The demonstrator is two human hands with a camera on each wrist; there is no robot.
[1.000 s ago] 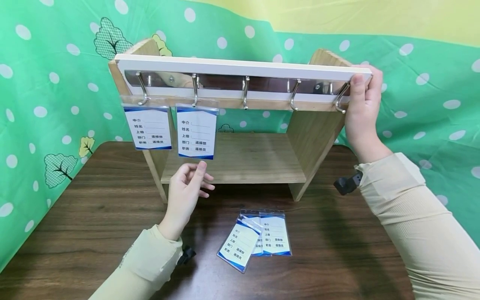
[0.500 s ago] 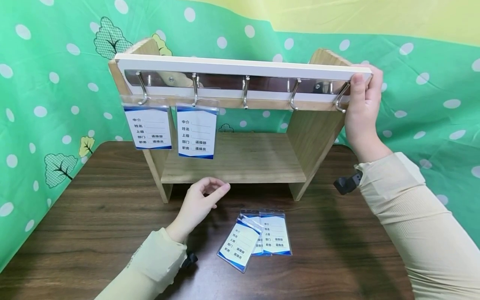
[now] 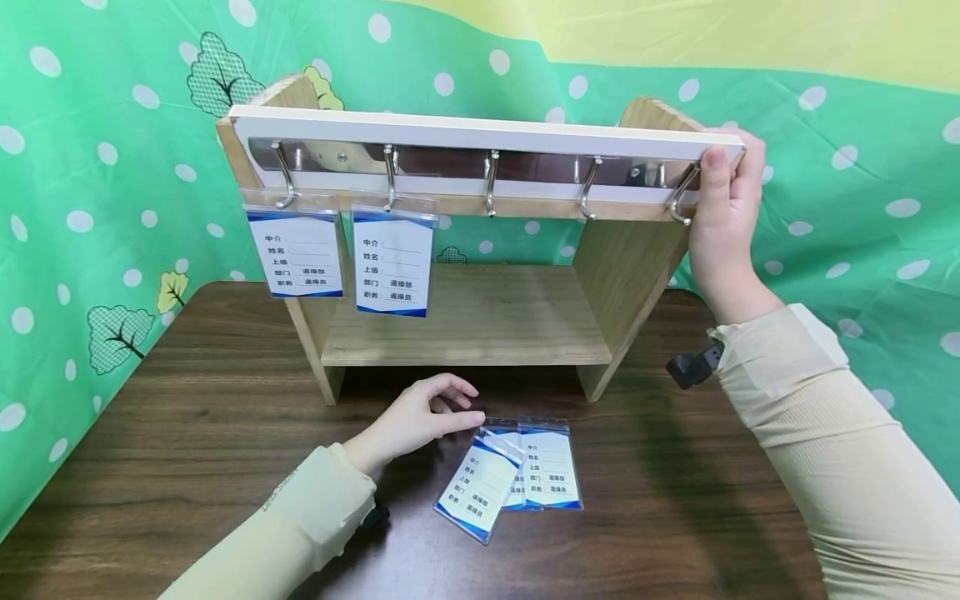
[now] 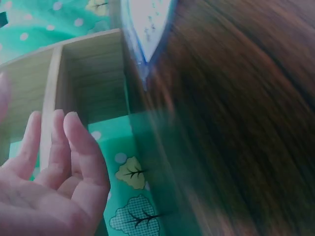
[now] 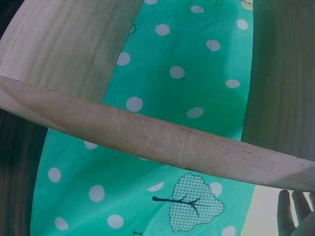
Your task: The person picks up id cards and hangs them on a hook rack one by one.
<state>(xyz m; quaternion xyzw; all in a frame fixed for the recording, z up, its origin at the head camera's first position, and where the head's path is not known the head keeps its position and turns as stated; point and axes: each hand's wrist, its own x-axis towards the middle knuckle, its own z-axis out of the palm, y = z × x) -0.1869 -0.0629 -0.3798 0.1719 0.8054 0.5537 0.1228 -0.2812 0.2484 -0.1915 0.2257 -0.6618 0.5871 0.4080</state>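
Note:
My left hand (image 3: 420, 417) is low over the table, its thumb tip at the top corner of the nearest badge holder (image 3: 480, 487) in a small overlapping pile. Beneath that holder lie other badge holders (image 3: 553, 467), partly covered. In the left wrist view my left hand (image 4: 59, 182) has its fingers loosely bent with nothing between them, and a badge holder (image 4: 150, 24) shows beyond. My right hand (image 3: 727, 217) grips the right end of a wooden hook rack (image 3: 480, 129), thumb in front. Two badge holders hang from its left hooks, one at the far left (image 3: 296, 254), another beside it (image 3: 393, 267).
Several metal hooks line the rack's front, among them the middle hook (image 3: 492, 183). A wooden shelf (image 3: 465, 321) spans the rack's lower part. The rack stands on a dark wooden table (image 3: 660, 517), with a green dotted cloth (image 3: 847, 208) behind.
My left hand has moved down and to the right, from below the second hanging badge holder to the pile on the table. My right hand stays on the rack.

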